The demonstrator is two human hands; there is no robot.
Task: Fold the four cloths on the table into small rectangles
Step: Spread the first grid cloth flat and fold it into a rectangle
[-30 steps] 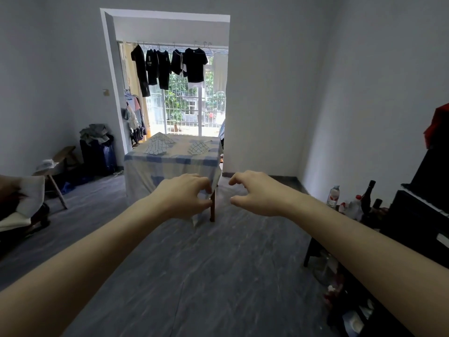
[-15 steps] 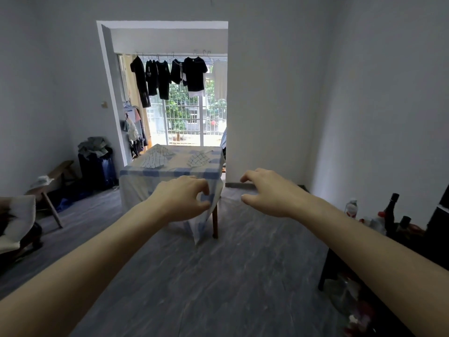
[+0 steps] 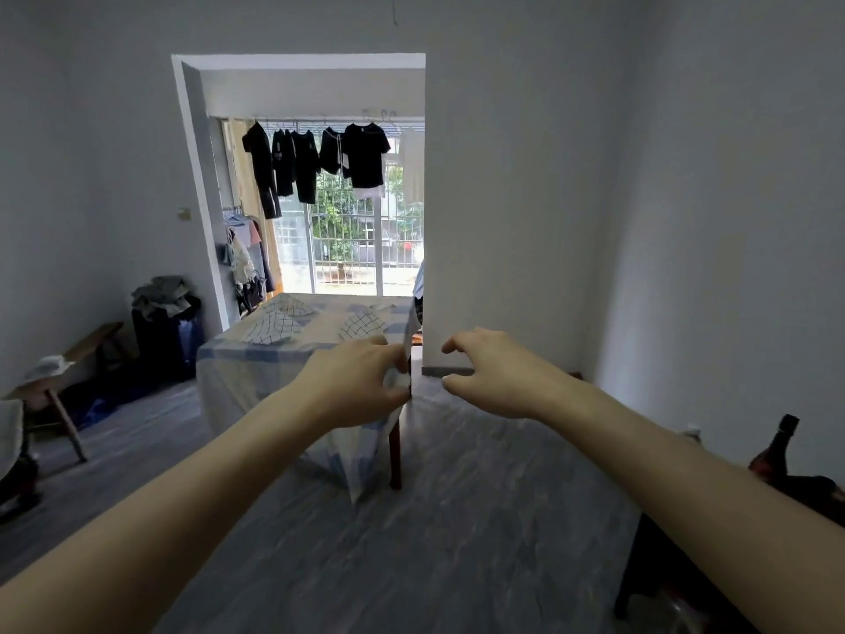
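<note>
Table (image 3: 256, 359) nearer; both hands (image 3: 356, 382) still outstretched

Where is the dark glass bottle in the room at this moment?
In the head view the dark glass bottle stands at the far right, low against the right wall, behind the person's right forearm and well right of the table.

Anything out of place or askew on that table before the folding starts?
Nothing damaged or spilled. The checked cloths lie rumpled and unfolded on the table, as expected. Both hands, left hand and right hand, hold nothing and are well short of it.
</note>
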